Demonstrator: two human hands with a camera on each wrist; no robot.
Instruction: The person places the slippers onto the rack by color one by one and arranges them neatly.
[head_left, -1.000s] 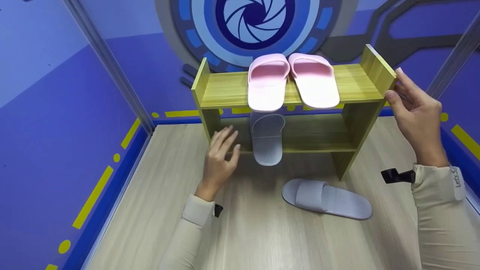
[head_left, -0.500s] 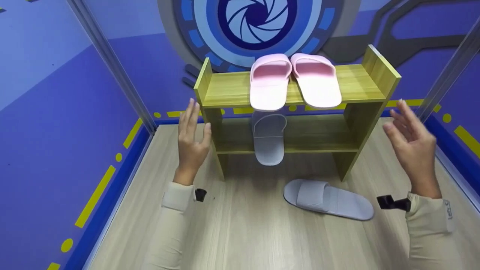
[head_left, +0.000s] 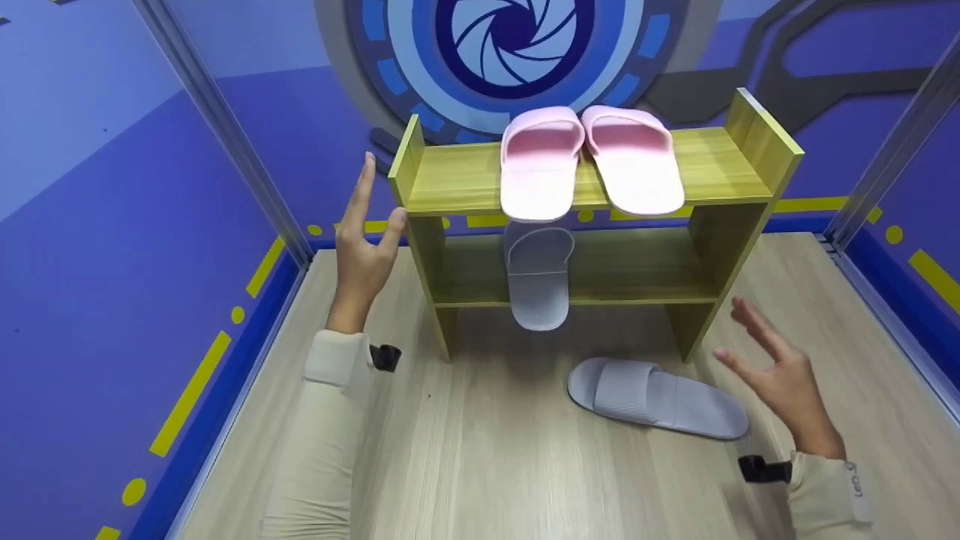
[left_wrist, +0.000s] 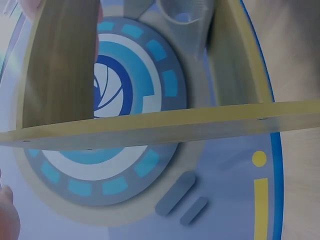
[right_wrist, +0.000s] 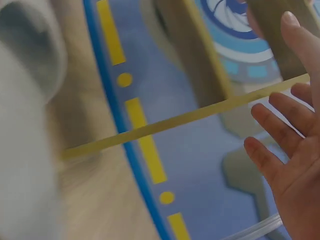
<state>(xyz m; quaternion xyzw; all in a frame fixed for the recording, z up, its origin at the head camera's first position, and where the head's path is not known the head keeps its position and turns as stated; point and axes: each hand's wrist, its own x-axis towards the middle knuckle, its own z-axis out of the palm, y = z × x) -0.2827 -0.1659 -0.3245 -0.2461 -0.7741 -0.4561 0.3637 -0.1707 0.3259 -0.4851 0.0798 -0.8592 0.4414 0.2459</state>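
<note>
A wooden two-tier shoe rack [head_left: 630, 262] stands against the back wall. On its top shelf sit a left pink slipper [head_left: 538, 187] and a right pink slipper [head_left: 641, 180], toes to the wall. One grey slipper [head_left: 538, 304] lies on the lower shelf, its heel jutting past the front edge. Its match, another grey slipper [head_left: 694, 405], lies sideways on the floor before the rack. My left hand [head_left: 361, 251] is beside the rack's left panel, fingers straight, thumb tip at the panel; contact is unclear. My right hand [head_left: 784, 382], fingers spread and holding nothing, hovers right of the floor slipper.
Printed blue walls [head_left: 150, 225] enclose the space on the left, back and right. Pale wood-look flooring [head_left: 480, 465] spreads in front of the rack. A small black camera mount [head_left: 765, 469] sticks out from the right cuff, and another black mount [head_left: 385, 358] from the left.
My left hand has gone from the lower shelf's front to outside the left panel, and higher. The right hand has left the right panel's top and dropped towards the floor slipper.
</note>
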